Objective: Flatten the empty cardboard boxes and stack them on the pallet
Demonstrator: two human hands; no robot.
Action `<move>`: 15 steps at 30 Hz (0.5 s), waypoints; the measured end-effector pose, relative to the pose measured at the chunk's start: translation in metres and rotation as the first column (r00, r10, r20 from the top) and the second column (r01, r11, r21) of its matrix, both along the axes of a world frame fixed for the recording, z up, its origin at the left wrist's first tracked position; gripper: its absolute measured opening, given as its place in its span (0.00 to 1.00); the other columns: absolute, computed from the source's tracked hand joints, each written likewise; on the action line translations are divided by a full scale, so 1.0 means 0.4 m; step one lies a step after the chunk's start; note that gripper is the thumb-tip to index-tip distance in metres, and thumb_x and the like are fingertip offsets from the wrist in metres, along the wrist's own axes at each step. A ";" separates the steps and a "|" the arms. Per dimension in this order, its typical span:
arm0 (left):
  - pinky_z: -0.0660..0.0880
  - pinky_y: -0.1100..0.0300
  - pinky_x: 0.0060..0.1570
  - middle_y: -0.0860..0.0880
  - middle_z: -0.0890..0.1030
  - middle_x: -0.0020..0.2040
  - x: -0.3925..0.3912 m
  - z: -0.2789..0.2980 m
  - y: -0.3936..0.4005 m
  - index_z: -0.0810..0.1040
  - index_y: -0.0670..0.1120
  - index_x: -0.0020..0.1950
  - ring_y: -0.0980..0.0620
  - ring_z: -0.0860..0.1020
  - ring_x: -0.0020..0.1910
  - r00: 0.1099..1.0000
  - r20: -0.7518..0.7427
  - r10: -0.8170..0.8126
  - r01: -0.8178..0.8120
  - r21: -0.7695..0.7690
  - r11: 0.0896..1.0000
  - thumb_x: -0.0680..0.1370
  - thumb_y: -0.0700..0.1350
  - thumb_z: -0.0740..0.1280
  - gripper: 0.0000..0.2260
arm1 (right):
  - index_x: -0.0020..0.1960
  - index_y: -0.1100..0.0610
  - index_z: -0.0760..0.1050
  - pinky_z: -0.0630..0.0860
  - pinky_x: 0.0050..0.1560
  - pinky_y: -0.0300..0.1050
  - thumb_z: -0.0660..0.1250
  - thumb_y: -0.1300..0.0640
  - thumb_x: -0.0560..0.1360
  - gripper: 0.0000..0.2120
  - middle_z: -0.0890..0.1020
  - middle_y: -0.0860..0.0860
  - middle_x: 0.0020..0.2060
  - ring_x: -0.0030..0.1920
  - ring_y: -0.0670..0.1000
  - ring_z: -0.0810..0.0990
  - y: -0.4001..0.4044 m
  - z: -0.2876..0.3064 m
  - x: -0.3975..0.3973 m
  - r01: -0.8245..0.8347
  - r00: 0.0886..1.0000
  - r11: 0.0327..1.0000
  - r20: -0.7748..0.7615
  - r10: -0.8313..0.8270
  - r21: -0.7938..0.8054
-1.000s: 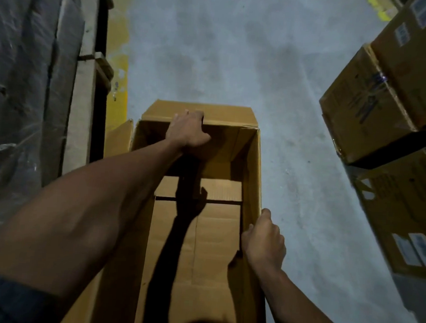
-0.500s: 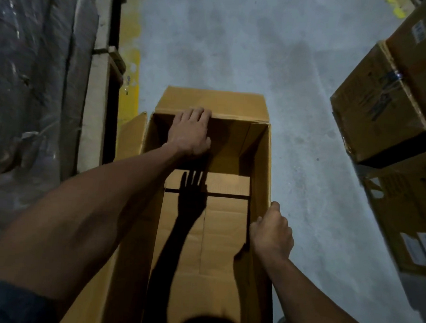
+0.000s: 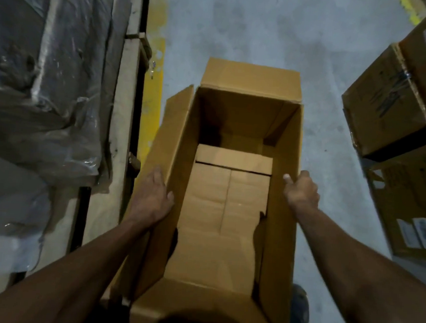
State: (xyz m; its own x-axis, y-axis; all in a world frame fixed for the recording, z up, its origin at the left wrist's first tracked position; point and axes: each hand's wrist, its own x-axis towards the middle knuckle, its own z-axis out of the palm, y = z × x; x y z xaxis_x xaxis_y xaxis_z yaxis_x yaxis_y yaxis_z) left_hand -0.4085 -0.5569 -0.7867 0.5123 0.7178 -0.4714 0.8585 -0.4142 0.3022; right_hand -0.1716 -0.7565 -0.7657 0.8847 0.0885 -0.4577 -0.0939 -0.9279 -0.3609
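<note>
Progress: early | cardboard box (image 3: 228, 212) erect, bottom flaps closed | left hand (image 3: 152, 197) flat on box's left wall | right hand (image 3: 301, 191) gripping right rim | pallet unseen

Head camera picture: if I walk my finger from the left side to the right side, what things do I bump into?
Plastic-wrapped load → yellow floor line → left hand → open box → right hand → bare floor → stacked boxes.
</note>
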 end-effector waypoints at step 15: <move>0.80 0.48 0.50 0.41 0.81 0.47 -0.039 -0.034 -0.066 0.75 0.43 0.45 0.39 0.80 0.48 0.976 0.051 0.211 -0.203 -0.133 0.970 0.81 0.45 0.66 0.07 | 0.67 0.58 0.70 0.75 0.54 0.54 0.64 0.58 0.81 0.15 0.79 0.59 0.59 0.57 0.62 0.79 -0.165 -0.034 -0.186 -0.010 0.987 1.000 -0.158 0.008 -0.008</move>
